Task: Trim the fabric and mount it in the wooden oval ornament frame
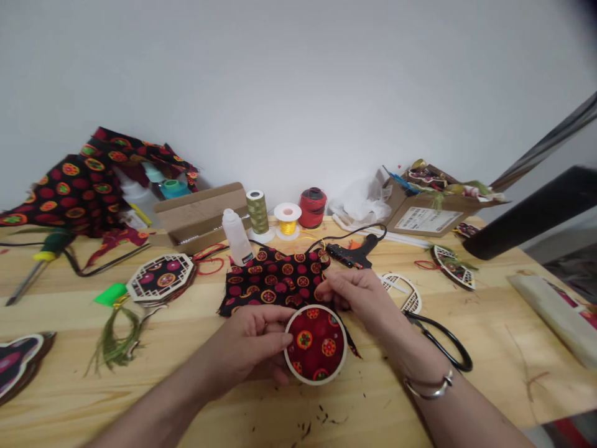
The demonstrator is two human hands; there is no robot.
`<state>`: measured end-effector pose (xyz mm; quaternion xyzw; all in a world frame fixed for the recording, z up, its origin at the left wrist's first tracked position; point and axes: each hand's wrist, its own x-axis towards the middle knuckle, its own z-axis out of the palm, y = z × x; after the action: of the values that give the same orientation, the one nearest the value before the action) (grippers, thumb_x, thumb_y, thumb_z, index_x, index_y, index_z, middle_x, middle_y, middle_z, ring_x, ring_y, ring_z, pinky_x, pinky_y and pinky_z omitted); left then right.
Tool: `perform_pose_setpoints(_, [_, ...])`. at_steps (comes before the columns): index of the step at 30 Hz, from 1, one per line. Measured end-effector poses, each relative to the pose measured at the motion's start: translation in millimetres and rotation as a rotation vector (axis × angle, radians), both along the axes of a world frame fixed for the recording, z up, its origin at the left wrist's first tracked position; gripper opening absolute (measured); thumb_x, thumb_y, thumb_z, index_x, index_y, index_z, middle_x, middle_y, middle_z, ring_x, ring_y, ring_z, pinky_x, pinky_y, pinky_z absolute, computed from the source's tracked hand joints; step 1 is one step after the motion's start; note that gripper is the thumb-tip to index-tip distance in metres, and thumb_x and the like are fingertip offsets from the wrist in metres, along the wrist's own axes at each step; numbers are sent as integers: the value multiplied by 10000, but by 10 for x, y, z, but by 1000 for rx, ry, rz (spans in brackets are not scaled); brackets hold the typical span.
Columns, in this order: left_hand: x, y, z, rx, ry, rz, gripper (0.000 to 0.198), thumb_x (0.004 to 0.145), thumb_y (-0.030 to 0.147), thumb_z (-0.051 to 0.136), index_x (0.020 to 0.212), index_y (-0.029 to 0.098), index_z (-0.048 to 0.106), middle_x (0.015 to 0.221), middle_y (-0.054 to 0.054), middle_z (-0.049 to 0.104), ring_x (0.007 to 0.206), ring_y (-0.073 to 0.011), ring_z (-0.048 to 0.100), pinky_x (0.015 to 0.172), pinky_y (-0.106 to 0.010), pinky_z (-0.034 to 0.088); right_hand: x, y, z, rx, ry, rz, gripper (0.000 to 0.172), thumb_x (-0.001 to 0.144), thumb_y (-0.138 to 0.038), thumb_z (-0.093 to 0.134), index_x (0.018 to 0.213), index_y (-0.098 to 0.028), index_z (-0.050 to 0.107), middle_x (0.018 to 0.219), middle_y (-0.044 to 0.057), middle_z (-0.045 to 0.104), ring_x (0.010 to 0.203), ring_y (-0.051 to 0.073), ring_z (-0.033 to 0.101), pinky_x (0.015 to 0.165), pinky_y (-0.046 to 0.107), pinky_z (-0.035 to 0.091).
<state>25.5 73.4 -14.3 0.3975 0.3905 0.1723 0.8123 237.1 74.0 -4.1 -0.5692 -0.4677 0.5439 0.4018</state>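
In the head view, the left hand [254, 342] has its grip on the side of a round cloth-covered frame [317, 345], over the near part of the bench [373, 410]. The right hand [359, 295] bends its fingers just beyond the rim; whether that grip holds anything cannot be told. Dark patterned cloth [268, 283] lies behind, near a glue gun [357, 254].
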Motion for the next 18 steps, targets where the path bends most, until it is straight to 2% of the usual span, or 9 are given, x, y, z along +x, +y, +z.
perform_pose_setpoints(2, [-8,16,-8,-18,11,11,377,719,251,763,1087,194,708,763,-48,782,582,-142,705,519,-207,548,108,-19,157,126,-108,-109,359,804,-483,579,728,-160,719,641,29,633,564,128,490,531,260,342])
perform_pose_setpoints(4, [-10,23,4,-24,31,30,386,709,253,768,1085,192,709,749,-47,783,579,-149,708,510,-206,547,258,-105,344,336,-377,-170,271,829,-392,568,734,-179,707,668,23,640,615,152,523,580,275,375])
perform_pose_setpoints(6, [-3,18,48,-8,67,48,399,713,265,763,1100,189,702,747,-51,784,592,-158,710,507,-206,546,425,-254,482,449,-689,-130,218,843,-321,554,722,-191,681,693,23,640,655,172,549,622,290,402])
perform_pose_setpoints(8, [10,-5,131,41,121,47,410,736,286,742,1129,182,688,756,-61,785,603,-160,702,514,-210,549,586,-442,508,430,-977,-19,214,862,-274,512,743,-196,671,742,39,647,703,192,577,656,309,429])
perform_pose_setpoints(11, [18,-87,287,118,200,3,435,762,328,712,1166,172,670,755,-69,782,560,-140,663,530,-219,553,795,-728,343,300,-1308,56,165,798,-194,535,862,-189,688,798,74,666,766,247,613,685,355,476])
perform_pose_setpoints(13, [-3,-179,356,107,234,0,469,731,374,731,1151,171,683,728,-64,777,513,-128,636,505,-205,539,908,-887,170,231,-1407,56,214,755,-169,558,929,-170,681,806,89,674,776,264,628,676,362,505])
perform_pose_setpoints(15, [-50,-296,362,95,231,9,499,680,415,764,1115,176,705,705,-57,772,506,-128,623,487,-194,527,994,-1004,7,212,-1417,78,249,771,-192,551,988,-163,670,866,103,685,811,265,638,689,363,529])
perform_pose_setpoints(18, [-153,-490,261,17,239,66,504,675,431,769,1124,213,701,710,-45,773,534,-140,631,506,-208,536,1068,-1093,-166,234,-1455,65,295,803,-211,508,1043,-133,661,921,131,691,853,278,642,720,387,545])
